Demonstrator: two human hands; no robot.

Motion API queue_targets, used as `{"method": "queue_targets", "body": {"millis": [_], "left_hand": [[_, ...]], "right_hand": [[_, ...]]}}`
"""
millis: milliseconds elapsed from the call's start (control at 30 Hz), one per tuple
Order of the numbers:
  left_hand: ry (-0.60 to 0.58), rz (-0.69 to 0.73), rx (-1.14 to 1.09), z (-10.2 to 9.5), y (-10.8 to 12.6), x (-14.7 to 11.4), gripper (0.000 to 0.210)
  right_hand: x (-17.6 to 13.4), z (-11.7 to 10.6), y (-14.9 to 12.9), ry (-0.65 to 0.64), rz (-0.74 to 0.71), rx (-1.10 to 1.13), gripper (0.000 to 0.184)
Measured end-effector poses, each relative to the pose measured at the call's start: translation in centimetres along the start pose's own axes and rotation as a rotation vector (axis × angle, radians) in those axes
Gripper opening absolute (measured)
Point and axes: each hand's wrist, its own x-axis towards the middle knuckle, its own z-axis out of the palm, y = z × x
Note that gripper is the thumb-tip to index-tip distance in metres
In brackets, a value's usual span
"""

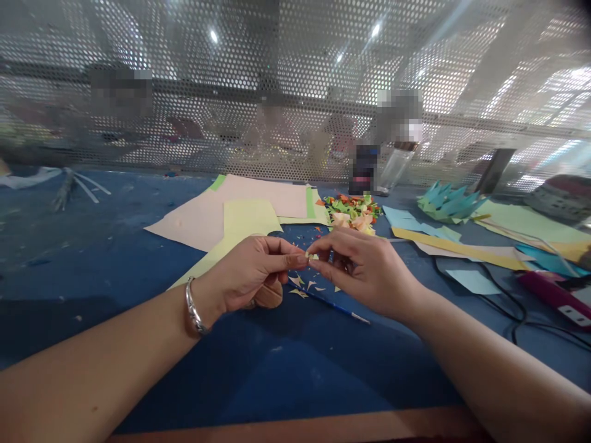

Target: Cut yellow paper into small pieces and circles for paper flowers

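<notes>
Just above the blue table (138, 246), a tiny paper piece (308, 255) is pinched between left hand (252, 274) and right hand (364, 271); it could be torn or dropped among the scraps (305, 286) if squeezed unevenly.

Left hand (252, 277) and right hand (364, 271) meet, fingertips pinched, seemingly touching.

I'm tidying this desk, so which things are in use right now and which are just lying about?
In use: left hand, right hand, small paper piece pinched between them, paper scraps beneath.

Lying about: paper sheets, brush, teal folded paper, glue gun, colourful pile.
</notes>
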Motion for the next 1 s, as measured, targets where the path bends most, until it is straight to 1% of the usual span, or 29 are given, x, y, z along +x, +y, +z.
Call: {"method": "queue_targets", "body": {"millis": [600,800,1000], "left_hand": [[-0.032,0.009,-0.02,0.27,0.26,-0.43,0.023],[-0.129,-0.081,-0.136,0.34,0.34,-0.74,0.019],[-0.112,-0.057,-0.126,0.41,0.29,-0.74,0.019]], "right_hand": [[-0.02,0.07,-0.15,0.032,-0.055,-0.021,0.008],[0.08,0.29,-0.23,0.042,-0.056,-0.012,0.008],[0.15,0.17,-0.4,0.036,-0.043,0.0,0.01]]}}
